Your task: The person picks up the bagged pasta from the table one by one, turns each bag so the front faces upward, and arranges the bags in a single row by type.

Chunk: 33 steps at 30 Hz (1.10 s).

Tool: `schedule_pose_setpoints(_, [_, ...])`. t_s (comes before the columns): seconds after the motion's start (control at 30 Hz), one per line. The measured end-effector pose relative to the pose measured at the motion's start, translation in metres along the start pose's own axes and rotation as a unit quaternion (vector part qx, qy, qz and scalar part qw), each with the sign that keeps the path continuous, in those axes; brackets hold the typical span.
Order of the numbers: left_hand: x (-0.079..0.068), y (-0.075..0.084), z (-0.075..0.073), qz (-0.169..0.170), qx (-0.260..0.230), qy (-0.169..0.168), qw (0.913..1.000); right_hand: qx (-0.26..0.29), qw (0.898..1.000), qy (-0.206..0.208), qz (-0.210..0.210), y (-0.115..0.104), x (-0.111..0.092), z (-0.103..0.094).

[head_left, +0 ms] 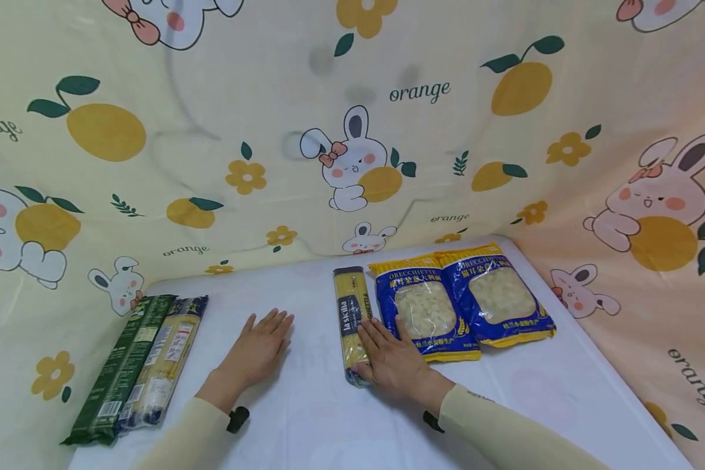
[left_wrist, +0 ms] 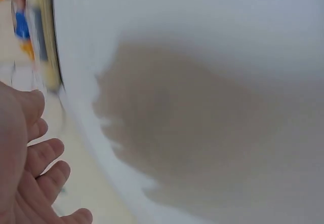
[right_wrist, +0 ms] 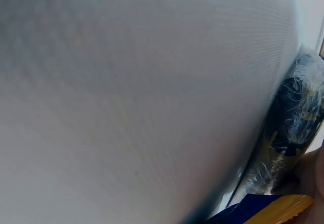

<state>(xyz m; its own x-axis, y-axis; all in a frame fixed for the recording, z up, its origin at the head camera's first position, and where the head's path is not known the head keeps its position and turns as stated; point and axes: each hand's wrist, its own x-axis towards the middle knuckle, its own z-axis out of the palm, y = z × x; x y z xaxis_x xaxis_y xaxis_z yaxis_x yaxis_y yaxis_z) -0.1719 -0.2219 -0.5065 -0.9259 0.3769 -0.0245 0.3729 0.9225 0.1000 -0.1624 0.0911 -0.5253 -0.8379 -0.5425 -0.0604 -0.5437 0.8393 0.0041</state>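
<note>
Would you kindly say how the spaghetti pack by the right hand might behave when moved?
The spaghetti pack probably stays stiff, its strands lying straight. Its shiny plastic may feel slippery. Lying flat, it seems unlikely to tip.

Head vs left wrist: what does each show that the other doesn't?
Head only: the green pack, the clear pack beside it, the back of the left hand, and readable lettering on the bags.

Left wrist only: the palm side of that hand, seen from below.

Both: the left hand, the la sicilia pack, the table, and blue-and-yellow packaging, just a blurred patch in left wrist.
</note>
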Motion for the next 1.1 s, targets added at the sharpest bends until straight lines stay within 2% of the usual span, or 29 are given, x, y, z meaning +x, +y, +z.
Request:
schedule_pose_setpoints(0.17, [-0.029,-0.046,-0.011,-0.049,-0.001,0.027,0.9984,0.009,1.000,-0.006,0.005,0.000,0.000,0.001])
schedule_pose_setpoints(0.33, [-0.061,-0.094,-0.016,-0.096,0.017,0.031,0.9947,0.011,1.000,-0.009,0.008,-0.001,0.001,0.002])
schedule_pose_setpoints(0.47, [-0.088,-0.134,-0.013,-0.104,0.046,0.036,0.9929,0.014,1.000,-0.007,0.009,0.000,0.000,0.001])
schedule_pose_setpoints(0.6, [-0.108,-0.162,-0.007,-0.117,0.059,0.036,0.9907,0.012,1.000,-0.001,0.006,0.000,0.000,0.003])
schedule_pose_setpoints(0.7, [-0.113,-0.173,-0.005,-0.134,0.051,0.030,0.9892,0.009,1.000,0.002,0.004,0.000,0.001,0.003])
schedule_pose_setpoints(0.87, [-0.109,-0.179,-0.004,-0.150,0.019,-0.001,0.9885,0.011,1.000,-0.001,0.004,-0.001,0.000,0.002])
schedule_pose_setpoints(1.0, [-0.106,-0.180,0.000,-0.151,-0.023,-0.026,0.9879,0.016,1.000,-0.004,0.006,-0.002,-0.001,0.001])
schedule_pose_setpoints(1.1, [-0.103,-0.176,0.004,-0.144,-0.048,-0.029,0.9879,0.015,1.000,0.000,0.008,-0.001,-0.002,0.001])
